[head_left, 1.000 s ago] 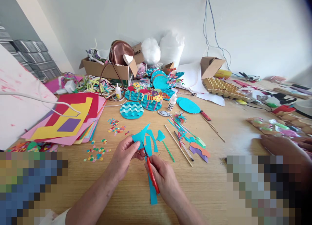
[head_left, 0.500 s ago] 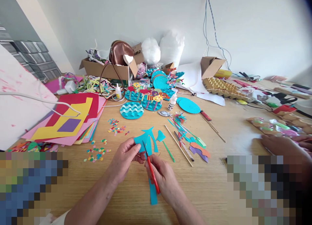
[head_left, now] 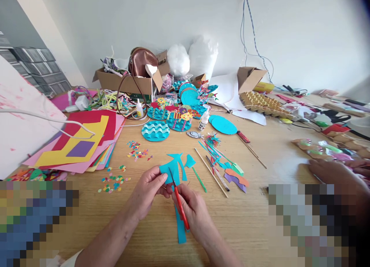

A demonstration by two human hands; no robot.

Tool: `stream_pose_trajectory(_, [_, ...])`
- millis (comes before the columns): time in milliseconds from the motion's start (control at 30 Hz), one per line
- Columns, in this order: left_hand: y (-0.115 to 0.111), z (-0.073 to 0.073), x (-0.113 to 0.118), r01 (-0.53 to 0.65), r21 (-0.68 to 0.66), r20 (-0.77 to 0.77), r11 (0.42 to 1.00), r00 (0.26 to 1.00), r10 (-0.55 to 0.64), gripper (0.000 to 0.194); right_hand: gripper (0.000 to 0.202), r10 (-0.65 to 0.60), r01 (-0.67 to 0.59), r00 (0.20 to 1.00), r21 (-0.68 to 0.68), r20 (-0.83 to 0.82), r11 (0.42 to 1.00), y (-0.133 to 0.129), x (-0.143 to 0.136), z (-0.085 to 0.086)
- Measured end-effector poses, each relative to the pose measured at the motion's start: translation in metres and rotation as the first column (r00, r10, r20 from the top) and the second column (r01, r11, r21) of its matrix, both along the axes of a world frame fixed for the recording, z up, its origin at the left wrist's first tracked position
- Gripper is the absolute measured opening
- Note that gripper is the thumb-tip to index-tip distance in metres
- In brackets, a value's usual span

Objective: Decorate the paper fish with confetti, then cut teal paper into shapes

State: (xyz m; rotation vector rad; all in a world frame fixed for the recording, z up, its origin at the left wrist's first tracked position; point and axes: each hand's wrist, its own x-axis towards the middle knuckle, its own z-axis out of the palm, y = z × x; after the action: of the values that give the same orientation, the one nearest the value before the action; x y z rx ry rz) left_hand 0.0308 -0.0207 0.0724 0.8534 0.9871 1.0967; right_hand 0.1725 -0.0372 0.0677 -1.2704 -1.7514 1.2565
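My left hand (head_left: 153, 185) pinches a piece of blue paper (head_left: 167, 170) between thumb and fingers. Red-handled scissors (head_left: 181, 209) are in my right hand (head_left: 192, 207), their blades lying against the blue paper. A long blue strip (head_left: 180, 228) hangs below, partly behind the scissors and fingers. Just beyond my hands lie curved blue offcuts (head_left: 182, 170) and a small blue scrap (head_left: 190, 161). A thin green strip (head_left: 200, 179) is to the right of them.
Coloured sheets (head_left: 83, 143) are stacked at the left, with paper dots (head_left: 115, 182) nearer. Glue bottles (head_left: 203, 121), a wavy blue oval (head_left: 155, 131) and wooden sticks (head_left: 212, 174) lie beyond my hands. Another person's hand (head_left: 332, 172) rests at the right.
The scissor blades look more closed on the blue paper. My hands have hardly moved, and the view has shifted slightly.
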Motion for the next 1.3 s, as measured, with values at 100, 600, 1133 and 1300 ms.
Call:
stream_pose_trajectory(100, [0.0,-0.001,-0.001,0.01,-0.007,0.0,1.0,1.0,-0.01,0.016,0.033,-0.006,0.006,1.0,0.016,0.004,1.0,-0.001,0.0,-0.003])
stream_pose_trajectory(600, [0.0,0.002,0.008,0.109,-0.053,-0.054,0.993,0.992,-0.112,0.017,0.035,-0.029,0.007,0.983,-0.121,-0.182,0.993,0.0,0.004,-0.005])
stream_pose_trajectory(1133, [0.007,0.001,0.018,0.105,-0.048,-0.163,0.993,0.98,-0.112,0.017,0.037,-0.175,0.109,0.958,-0.279,-0.225,0.954,0.001,0.025,-0.013])
stream_pose_trajectory(1300, [0.008,0.002,0.016,0.19,-0.04,-0.216,0.981,0.957,-0.194,0.016,0.027,-0.206,0.164,0.939,-0.169,-0.276,0.972,0.018,0.029,0.003])
